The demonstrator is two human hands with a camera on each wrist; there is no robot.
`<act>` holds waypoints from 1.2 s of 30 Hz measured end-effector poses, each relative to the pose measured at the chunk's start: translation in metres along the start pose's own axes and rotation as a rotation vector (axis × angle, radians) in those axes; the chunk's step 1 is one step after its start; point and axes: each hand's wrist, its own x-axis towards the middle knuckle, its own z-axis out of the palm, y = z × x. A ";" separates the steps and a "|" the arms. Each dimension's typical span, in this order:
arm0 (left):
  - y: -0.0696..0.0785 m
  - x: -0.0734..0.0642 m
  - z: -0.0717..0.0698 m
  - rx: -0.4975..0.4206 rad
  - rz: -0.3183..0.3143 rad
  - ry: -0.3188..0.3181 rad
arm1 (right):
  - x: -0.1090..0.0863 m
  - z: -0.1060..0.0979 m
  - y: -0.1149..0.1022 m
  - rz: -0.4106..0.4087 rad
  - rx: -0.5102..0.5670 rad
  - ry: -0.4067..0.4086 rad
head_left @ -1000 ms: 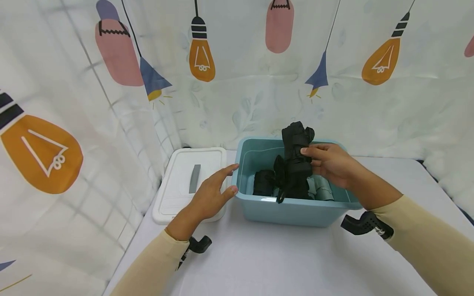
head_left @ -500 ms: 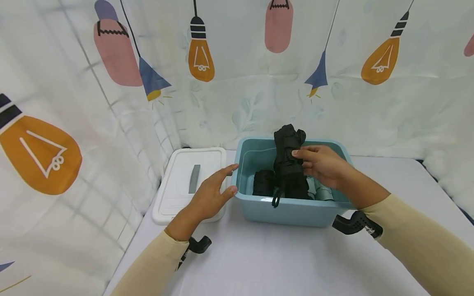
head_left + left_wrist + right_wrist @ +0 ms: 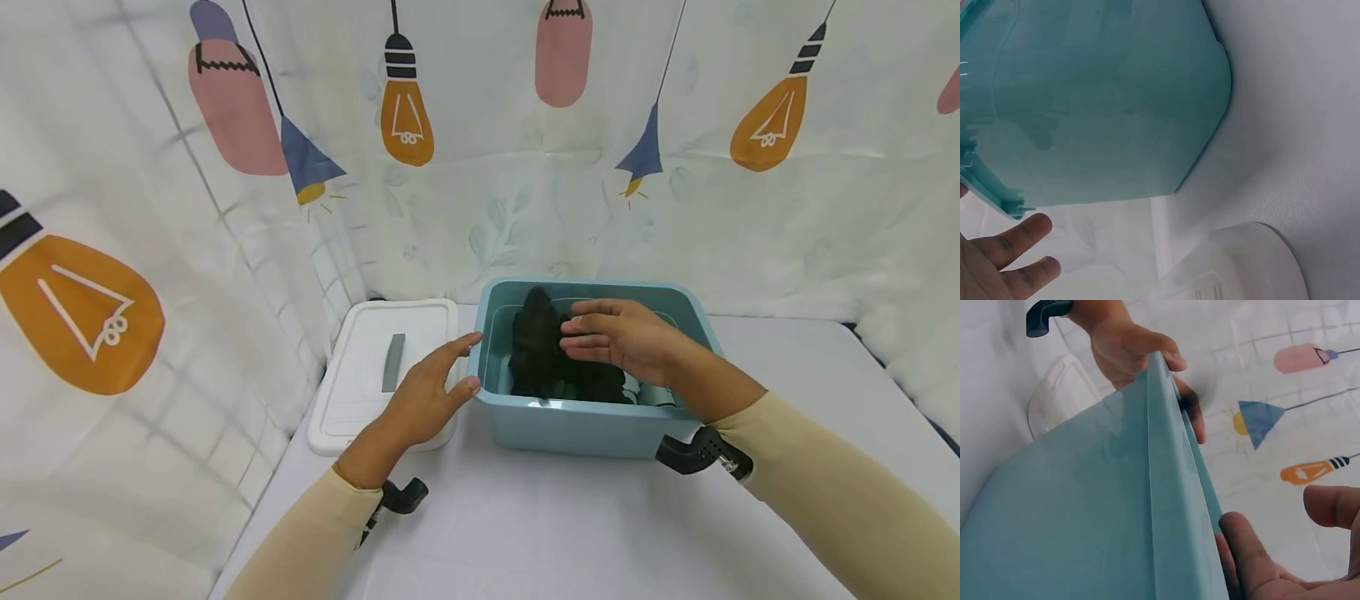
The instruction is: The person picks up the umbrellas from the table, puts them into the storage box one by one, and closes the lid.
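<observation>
My right hand (image 3: pixel 622 337) is over the light blue plastic bin (image 3: pixel 570 429), its fingers straight and apart, nothing held. Just left of its fingertips a black fabric bundle (image 3: pixel 536 333) is inside the bin, blurred by motion. More black rolled fabric (image 3: pixel 600 385) lies beneath, beside pale green rolls (image 3: pixel 655 394); the hand hides part of the contents. With fingers extended, my left hand (image 3: pixel 423 396) touches the bin's left rim with thumb and forefinger. Two of its other fingers (image 3: pixel 1013 244) show outside the bin in the left wrist view.
A white lid (image 3: pixel 367 367) with a grey handle (image 3: pixel 393 362) lies left of the bin, behind my left hand. Both rest on a table with a white cloth (image 3: pixel 525 525). A patterned curtain (image 3: pixel 480 192) hangs directly behind the bin and along the left side.
My right hand has moved left and let go of the black fabric bundle, which has dropped leftward into the bin. The left hand stays at the rim.
</observation>
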 end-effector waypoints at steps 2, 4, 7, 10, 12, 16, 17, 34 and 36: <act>0.000 0.000 0.001 0.001 0.001 0.000 | 0.000 0.000 0.001 0.000 -0.003 -0.003; 0.000 0.000 0.001 -0.002 0.002 0.001 | -0.002 -0.001 0.002 0.005 -0.024 0.005; -0.001 0.000 0.001 -0.005 -0.001 0.006 | -0.004 -0.003 0.003 -0.002 -0.059 0.011; -0.001 0.000 0.001 -0.008 -0.001 0.010 | -0.008 -0.007 0.004 -0.009 -0.078 0.029; -0.001 0.000 0.001 -0.008 -0.002 0.008 | -0.011 -0.009 0.005 -0.014 -0.100 0.044; -0.001 0.000 -0.001 -0.008 -0.003 0.006 | -0.018 -0.013 0.006 -0.028 -0.169 0.066; -0.002 0.000 -0.001 -0.007 -0.005 0.006 | -0.020 -0.014 0.006 -0.034 -0.188 0.064; -0.001 0.000 0.001 -0.022 -0.004 0.003 | -0.064 -0.038 0.010 -0.126 -0.449 0.170; -0.001 0.000 0.001 -0.022 -0.004 0.003 | -0.071 -0.041 0.012 -0.154 -0.520 0.196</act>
